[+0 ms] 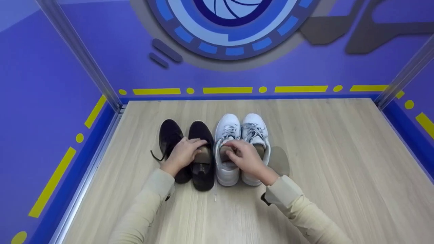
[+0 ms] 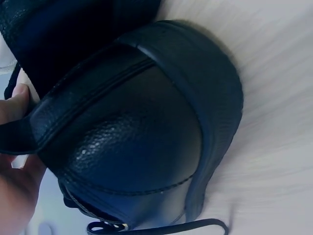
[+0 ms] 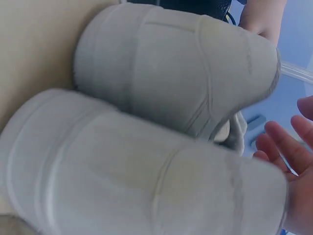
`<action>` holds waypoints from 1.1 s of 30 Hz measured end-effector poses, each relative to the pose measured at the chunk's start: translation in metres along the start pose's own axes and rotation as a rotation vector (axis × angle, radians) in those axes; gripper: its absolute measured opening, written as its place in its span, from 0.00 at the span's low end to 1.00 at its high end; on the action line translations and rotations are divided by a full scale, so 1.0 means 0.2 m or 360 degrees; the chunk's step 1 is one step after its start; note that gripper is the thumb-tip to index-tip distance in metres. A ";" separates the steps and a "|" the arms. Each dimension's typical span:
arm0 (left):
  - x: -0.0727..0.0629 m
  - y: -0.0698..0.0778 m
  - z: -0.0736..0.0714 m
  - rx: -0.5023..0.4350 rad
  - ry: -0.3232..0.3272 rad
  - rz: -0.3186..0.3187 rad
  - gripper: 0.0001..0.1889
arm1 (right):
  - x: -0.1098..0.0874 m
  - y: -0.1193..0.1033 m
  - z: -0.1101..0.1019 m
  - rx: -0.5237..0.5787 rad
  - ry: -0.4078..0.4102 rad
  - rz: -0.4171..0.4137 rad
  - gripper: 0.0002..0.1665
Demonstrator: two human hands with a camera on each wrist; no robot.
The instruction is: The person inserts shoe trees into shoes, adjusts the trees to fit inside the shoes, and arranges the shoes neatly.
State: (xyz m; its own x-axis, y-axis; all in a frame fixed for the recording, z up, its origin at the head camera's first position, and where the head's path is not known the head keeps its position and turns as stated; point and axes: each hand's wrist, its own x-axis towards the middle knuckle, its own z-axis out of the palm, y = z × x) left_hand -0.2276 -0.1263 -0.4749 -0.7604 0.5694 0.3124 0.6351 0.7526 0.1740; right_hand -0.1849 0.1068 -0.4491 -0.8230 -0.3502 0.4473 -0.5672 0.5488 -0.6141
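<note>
In the head view, we take the left white shoe point(image 1: 228, 174) as our landmark. Just left of it stands the right black shoe point(image 1: 202, 173), then the left black shoe point(image 1: 169, 132); close on its right is the right white shoe point(image 1: 253, 130), with a flat brownish piece point(image 1: 279, 161) beyond. We see the right hand point(image 1: 247, 157) over the landmark's opening, fingers loosely bent, beside a tan insert point(image 1: 224, 156) inside. The left hand point(image 1: 184, 152), left of the landmark, arches over the right black shoe; we cannot tell whether it pinches anything.

As far as we can judge, the fitting of inserts is partway: tan pieces show in both white shoes and the right black one, whose printed heel is uncovered. The flat piece lies outside, seemingly left to place. The left black shoe's inside is hidden.

In the left wrist view, we find the left black shoe's heel blocking most of the left hand.

In the right wrist view, we see the right hand's fingers and thumb apart, beyond the landmark's heel.
</note>
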 end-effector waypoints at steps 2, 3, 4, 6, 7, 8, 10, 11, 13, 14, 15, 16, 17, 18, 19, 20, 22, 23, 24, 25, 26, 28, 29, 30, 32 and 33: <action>0.00 0.01 -0.01 0.0048 -0.0058 -0.0027 0.17 | -0.02 0.01 -0.02 -0.0020 0.0057 -0.0035 0.10; 0.00 0.02 -0.01 0.0078 -0.0090 -0.0046 0.17 | -0.03 0.02 -0.03 -0.0024 0.0086 -0.0050 0.10; 0.00 0.02 -0.02 0.0110 -0.0119 -0.0061 0.17 | -0.05 0.03 -0.03 -0.0029 0.0112 -0.0063 0.10; 0.00 0.03 -0.03 0.0153 -0.0174 -0.0089 0.17 | -0.07 0.04 -0.05 -0.0033 0.0143 -0.0071 0.09; 0.01 0.03 -0.03 0.0170 -0.0202 -0.0102 0.18 | -0.08 0.05 -0.06 -0.0027 0.0154 -0.0069 0.09; 0.01 0.04 -0.04 0.0185 -0.0225 -0.0111 0.19 | -0.09 0.06 -0.07 -0.0018 0.0163 -0.0065 0.09; 0.01 0.04 -0.04 0.0207 -0.0256 -0.0119 0.19 | -0.11 0.07 -0.08 -0.0008 0.0180 -0.0052 0.09; 0.02 0.04 -0.05 0.0217 -0.0271 -0.0122 0.19 | -0.13 0.08 -0.09 -0.0006 0.0192 -0.0044 0.09; 0.02 0.04 -0.05 0.0220 -0.0296 -0.0120 0.19 | -0.16 0.10 -0.10 -0.0009 0.0230 -0.0039 0.09; 0.02 0.04 -0.06 0.0212 -0.0316 -0.0122 0.19 | -0.17 0.11 -0.11 -0.0022 0.0252 -0.0041 0.09; 0.02 0.04 -0.07 0.0203 -0.0341 -0.0123 0.19 | -0.18 0.13 -0.11 -0.0039 0.0273 -0.0042 0.10; 0.02 0.04 -0.08 0.0175 -0.0363 -0.0120 0.19 | -0.20 0.14 -0.12 -0.0056 0.0290 -0.0043 0.10; 0.02 0.03 -0.08 0.0138 -0.0371 -0.0115 0.19 | -0.21 0.15 -0.13 -0.0077 0.0309 -0.0053 0.10; 0.02 0.02 -0.09 0.0096 -0.0372 -0.0115 0.20 | -0.22 0.17 -0.13 -0.0096 0.0322 -0.0061 0.11; 0.02 0.01 -0.10 0.0063 -0.0367 -0.0115 0.20 | -0.23 0.19 -0.14 -0.0118 0.0336 -0.0066 0.11; 0.02 0.01 -0.11 0.0031 -0.0354 -0.0116 0.20 | -0.25 0.20 -0.15 -0.0144 0.0346 -0.0069 0.12; 0.02 -0.01 -0.11 -0.0016 -0.0291 -0.0112 0.19 | -0.27 0.24 -0.16 -0.0175 0.0344 -0.0073 0.14; 0.01 -0.01 -0.11 -0.0025 -0.0253 -0.0116 0.18 | -0.28 0.25 -0.17 -0.0189 0.0338 -0.0070 0.16; 0.01 -0.01 -0.10 -0.0019 -0.0228 -0.0123 0.17 | -0.30 0.26 -0.18 -0.0201 0.0327 -0.0060 0.17; 0.01 -0.02 -0.10 -0.0006 -0.0206 -0.0126 0.17 | -0.31 0.28 -0.18 -0.0211 0.0317 -0.0049 0.18; 0.00 -0.02 -0.10 0.0004 -0.0184 -0.0126 0.16 | -0.32 0.29 -0.19 -0.0211 0.0300 -0.0037 0.19; -0.01 -0.02 -0.09 0.0034 -0.0156 -0.0123 0.16 | -0.34 0.30 -0.20 -0.0196 0.0271 -0.0005 0.21; -0.01 -0.02 -0.08 0.0050 -0.0138 -0.0117 0.16 | -0.35 0.31 -0.20 -0.0189 0.0264 0.0008 0.22; -0.01 -0.02 -0.08 0.0067 -0.0118 -0.0107 0.16 | -0.36 0.31 -0.21 -0.0178 0.0261 0.0018 0.22; -0.02 -0.02 -0.07 0.0090 -0.0058 -0.0069 0.15 | -0.37 0.32 -0.21 -0.0164 0.0263 0.0032 0.22; -0.03 -0.02 -0.07 0.0099 -0.0032 -0.0054 0.15 | -0.38 0.32 -0.21 -0.0165 0.0268 0.0039 0.21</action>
State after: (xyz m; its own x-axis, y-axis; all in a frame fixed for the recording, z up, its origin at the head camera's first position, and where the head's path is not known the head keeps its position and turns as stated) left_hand -0.2249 -0.1375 -0.4640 -0.7841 0.5494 0.2887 0.5999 0.7902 0.1253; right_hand -0.1582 0.2007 -0.4950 -0.8147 -0.2087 0.5410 -0.5340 0.6338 -0.5596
